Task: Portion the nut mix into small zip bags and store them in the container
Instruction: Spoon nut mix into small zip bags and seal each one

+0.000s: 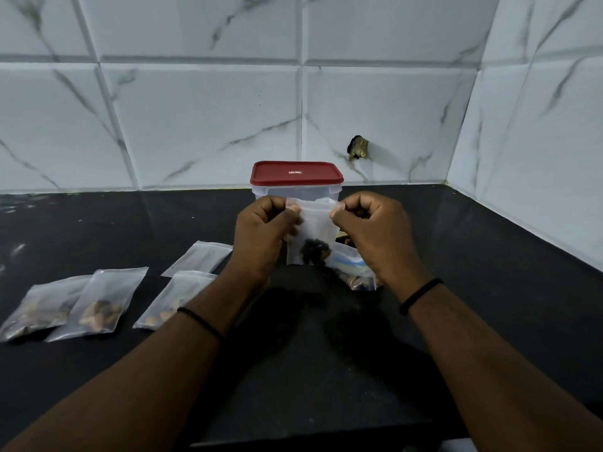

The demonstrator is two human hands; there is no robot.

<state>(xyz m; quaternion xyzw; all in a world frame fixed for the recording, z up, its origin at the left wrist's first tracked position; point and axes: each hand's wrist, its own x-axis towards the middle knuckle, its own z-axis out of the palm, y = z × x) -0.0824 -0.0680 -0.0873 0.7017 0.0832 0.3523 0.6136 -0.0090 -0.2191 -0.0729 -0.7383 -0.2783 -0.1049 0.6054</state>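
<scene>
A person's left hand [261, 236] and right hand [375, 234] pinch the top corners of a small zip bag [311, 233] holding dark nuts, upright between the fingers [337, 214], before the red-lidded container [297, 179] on the counter [489, 256].

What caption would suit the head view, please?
Both hands, left hand and right hand, pinch a small zip bag before the red-lidded container.
</scene>
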